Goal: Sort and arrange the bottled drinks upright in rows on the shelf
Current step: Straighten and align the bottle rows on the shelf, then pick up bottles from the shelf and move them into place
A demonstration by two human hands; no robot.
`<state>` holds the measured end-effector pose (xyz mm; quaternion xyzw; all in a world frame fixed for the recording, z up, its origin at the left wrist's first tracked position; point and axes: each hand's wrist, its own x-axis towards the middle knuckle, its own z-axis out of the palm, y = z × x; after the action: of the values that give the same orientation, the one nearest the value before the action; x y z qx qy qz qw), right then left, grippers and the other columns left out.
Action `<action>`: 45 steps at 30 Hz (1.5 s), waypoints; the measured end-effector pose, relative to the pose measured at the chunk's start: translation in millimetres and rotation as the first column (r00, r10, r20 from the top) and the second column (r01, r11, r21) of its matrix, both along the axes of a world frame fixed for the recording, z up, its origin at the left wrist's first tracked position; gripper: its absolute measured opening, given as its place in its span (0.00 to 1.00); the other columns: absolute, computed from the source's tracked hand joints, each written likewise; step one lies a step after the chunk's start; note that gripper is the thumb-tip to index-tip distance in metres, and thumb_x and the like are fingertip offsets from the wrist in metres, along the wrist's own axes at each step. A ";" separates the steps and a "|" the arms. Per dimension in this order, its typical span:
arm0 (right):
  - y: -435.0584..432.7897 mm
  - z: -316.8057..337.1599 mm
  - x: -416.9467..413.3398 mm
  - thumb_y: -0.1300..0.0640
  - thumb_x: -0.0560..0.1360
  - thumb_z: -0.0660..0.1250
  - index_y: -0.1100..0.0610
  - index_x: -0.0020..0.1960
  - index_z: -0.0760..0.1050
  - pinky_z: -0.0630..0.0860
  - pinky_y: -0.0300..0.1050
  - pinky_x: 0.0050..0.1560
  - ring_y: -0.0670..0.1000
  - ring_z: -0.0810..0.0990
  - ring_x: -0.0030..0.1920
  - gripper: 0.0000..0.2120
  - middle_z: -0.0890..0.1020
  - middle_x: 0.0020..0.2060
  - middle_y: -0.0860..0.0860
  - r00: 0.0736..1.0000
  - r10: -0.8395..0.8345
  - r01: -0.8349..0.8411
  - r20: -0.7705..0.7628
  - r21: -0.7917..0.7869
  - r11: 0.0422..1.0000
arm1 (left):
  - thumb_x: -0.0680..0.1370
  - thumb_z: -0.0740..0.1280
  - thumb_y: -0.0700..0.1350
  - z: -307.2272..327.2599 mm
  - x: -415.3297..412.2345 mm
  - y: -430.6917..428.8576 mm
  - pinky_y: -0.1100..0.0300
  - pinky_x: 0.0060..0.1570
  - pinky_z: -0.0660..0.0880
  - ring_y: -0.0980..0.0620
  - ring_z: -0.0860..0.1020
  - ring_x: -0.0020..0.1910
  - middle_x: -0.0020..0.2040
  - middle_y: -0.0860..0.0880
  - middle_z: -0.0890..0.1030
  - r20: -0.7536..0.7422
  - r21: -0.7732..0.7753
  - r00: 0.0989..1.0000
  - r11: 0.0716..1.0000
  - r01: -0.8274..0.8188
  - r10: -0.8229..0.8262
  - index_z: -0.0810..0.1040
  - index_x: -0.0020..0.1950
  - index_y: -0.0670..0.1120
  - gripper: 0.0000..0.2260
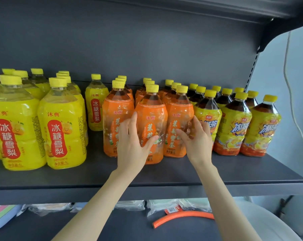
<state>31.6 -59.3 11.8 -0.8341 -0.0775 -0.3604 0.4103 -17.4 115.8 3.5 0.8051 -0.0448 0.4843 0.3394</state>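
Upright bottles with yellow caps stand in rows on the dark shelf (234,173). Yellow-label pear drinks (62,126) fill the left, orange-label tea bottles the middle, and yellow-and-orange iced tea bottles (234,126) the right. My left hand (131,141) wraps the left side of the front middle orange bottle (151,119). My right hand (196,136) grips the lower right side of the orange bottle (179,112) beside it. One lone pear drink (96,105) stands further back, left of the orange rows.
The shelf's front strip is bare in front of the bottles. A dark back panel and an upper shelf close in above. Below, a lower shelf holds plastic-wrapped packs (129,205), an orange hose piece (182,216) and a pastel item (1,216) at left.
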 end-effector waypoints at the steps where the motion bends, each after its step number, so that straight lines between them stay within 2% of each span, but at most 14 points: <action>1: -1.2 -0.8 -0.5 0.46 0.71 0.74 0.55 0.76 0.62 0.76 0.47 0.54 0.54 0.74 0.60 0.39 0.70 0.65 0.54 1.000 -0.011 0.012 0.010 -0.028 1.000 | 0.70 0.73 0.54 0.8 1.0 1.1 0.61 0.57 0.65 0.44 0.69 0.65 0.66 0.39 0.69 -0.002 0.015 1.000 1.000 0.002 -0.002 0.61 0.74 0.43 0.38; 4: -6.3 -1.3 -0.5 0.52 0.69 0.77 0.49 0.77 0.56 0.79 0.50 0.54 0.53 0.74 0.60 0.44 0.67 0.67 0.52 0.998 0.062 -0.062 0.000 -0.015 0.998 | 0.70 0.74 0.52 3.9 2.3 5.0 0.60 0.52 0.70 0.43 0.70 0.64 0.66 0.39 0.67 0.004 0.084 1.000 0.996 0.012 -0.012 0.58 0.76 0.47 0.40; 7: -9.1 0.0 1.4 0.56 0.71 0.76 0.45 0.77 0.54 0.78 0.46 0.52 0.46 0.72 0.57 0.44 0.69 0.67 0.51 0.995 0.098 -0.097 0.019 -0.065 0.993 | 0.70 0.75 0.52 8.5 4.3 3.7 0.56 0.45 0.75 0.40 0.73 0.61 0.65 0.36 0.70 -0.015 0.198 0.997 0.978 -0.065 0.069 0.61 0.75 0.45 0.38; 9: -9.4 0.4 2.5 0.56 0.71 0.75 0.47 0.78 0.54 0.76 0.43 0.50 0.45 0.71 0.55 0.43 0.71 0.64 0.52 0.995 0.089 -0.084 0.038 -0.113 0.990 | 0.69 0.75 0.52 11.8 9.2 4.6 0.46 0.51 0.75 0.36 0.73 0.61 0.66 0.34 0.71 -0.011 0.279 0.986 0.947 -0.156 0.166 0.65 0.73 0.41 0.38; 11: -10.3 0.0 3.8 0.56 0.71 0.76 0.51 0.78 0.54 0.74 0.42 0.49 0.49 0.74 0.54 0.44 0.74 0.60 0.53 0.996 0.056 -0.042 0.071 -0.190 0.981 | 0.68 0.75 0.54 13.7 16.2 8.9 0.39 0.58 0.70 0.33 0.70 0.66 0.69 0.35 0.69 0.025 0.366 0.969 0.900 -0.238 0.247 0.67 0.72 0.40 0.38; 15: -10.3 2.2 6.5 0.55 0.72 0.75 0.52 0.78 0.52 0.77 0.47 0.47 0.54 0.78 0.51 0.43 0.75 0.58 0.53 0.998 0.038 -0.026 0.047 -0.226 0.974 | 0.69 0.74 0.55 12.2 25.6 17.2 0.40 0.67 0.57 0.38 0.63 0.72 0.73 0.39 0.66 0.084 0.506 0.964 0.822 -0.261 0.254 0.67 0.72 0.43 0.36; 19: -6.1 -0.2 9.2 0.55 0.73 0.74 0.54 0.78 0.53 0.69 0.40 0.44 0.51 0.75 0.48 0.42 0.75 0.58 0.55 0.997 0.002 0.019 0.074 -0.275 0.961 | 0.69 0.74 0.55 12.5 29.4 17.1 0.40 0.67 0.56 0.38 0.67 0.70 0.71 0.39 0.68 0.098 0.521 0.951 0.799 -0.300 0.293 0.69 0.71 0.43 0.34; 26: -1.9 1.7 10.5 0.55 0.73 0.73 0.55 0.78 0.54 0.69 0.40 0.44 0.53 0.78 0.51 0.41 0.77 0.58 0.56 0.997 -0.015 0.036 0.077 -0.278 0.960 | 0.67 0.76 0.54 15.4 30.0 14.6 0.35 0.64 0.59 0.37 0.70 0.68 0.69 0.37 0.71 0.125 0.524 0.935 0.777 -0.347 0.333 0.72 0.69 0.42 0.34; 30: -3.0 2.8 7.7 0.54 0.74 0.72 0.55 0.79 0.50 0.70 0.41 0.45 0.54 0.77 0.53 0.41 0.74 0.61 0.55 0.999 -0.001 0.017 0.053 -0.315 0.949 | 0.65 0.77 0.56 25.6 29.6 14.9 0.35 0.67 0.51 0.36 0.66 0.70 0.70 0.36 0.69 0.081 0.539 0.937 0.776 -0.328 0.339 0.70 0.70 0.43 0.37; 33: -3.3 7.5 3.4 0.51 0.75 0.71 0.56 0.78 0.53 0.73 0.43 0.52 0.55 0.71 0.63 0.40 0.70 0.66 0.55 0.999 0.015 -0.001 0.044 -0.290 0.957 | 0.65 0.75 0.61 38.3 32.1 19.5 0.36 0.68 0.42 0.38 0.61 0.73 0.71 0.37 0.67 0.051 0.585 0.936 0.749 -0.310 0.348 0.64 0.73 0.44 0.44; 36: -0.9 21.9 2.8 0.51 0.75 0.71 0.59 0.76 0.60 0.66 0.40 0.58 0.55 0.66 0.69 0.35 0.69 0.69 0.56 0.990 0.035 -0.006 0.133 -0.216 0.976 | 0.64 0.74 0.64 48.3 34.6 24.8 0.36 0.68 0.38 0.40 0.61 0.74 0.70 0.38 0.69 0.005 0.616 0.929 0.731 -0.293 0.369 0.60 0.75 0.41 0.48; 38: 0.1 35.2 6.5 0.51 0.75 0.70 0.58 0.76 0.59 0.63 0.42 0.65 0.55 0.62 0.72 0.35 0.65 0.72 0.56 0.989 0.063 -0.035 0.131 -0.201 0.979 | 0.64 0.73 0.64 50.1 34.7 26.1 0.37 0.68 0.37 0.41 0.63 0.73 0.68 0.38 0.72 -0.008 0.618 0.930 0.732 -0.285 0.368 0.62 0.74 0.40 0.47; 40: 0.4 47.6 12.0 0.51 0.75 0.70 0.56 0.77 0.55 0.62 0.46 0.69 0.54 0.59 0.75 0.37 0.62 0.75 0.54 0.991 0.118 -0.104 0.056 -0.209 0.972 | 0.63 0.74 0.64 49.9 35.4 25.7 0.37 0.69 0.39 0.40 0.68 0.70 0.65 0.38 0.75 0.001 0.601 0.935 0.747 -0.284 0.355 0.66 0.72 0.40 0.46; 45: -1.1 62.9 19.6 0.50 0.74 0.72 0.57 0.77 0.57 0.69 0.51 0.67 0.56 0.66 0.71 0.38 0.67 0.72 0.54 0.992 0.125 -0.130 -0.036 -0.304 0.944 | 0.62 0.75 0.64 48.2 36.4 20.3 0.37 0.69 0.45 0.38 0.71 0.65 0.61 0.37 0.77 0.010 0.578 0.928 0.755 -0.309 0.372 0.69 0.69 0.39 0.44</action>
<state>51.2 -60.4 74.7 -0.8838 -0.1827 -0.3098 0.2992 19.0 136.2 51.7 0.8882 -0.0221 0.4588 -0.0090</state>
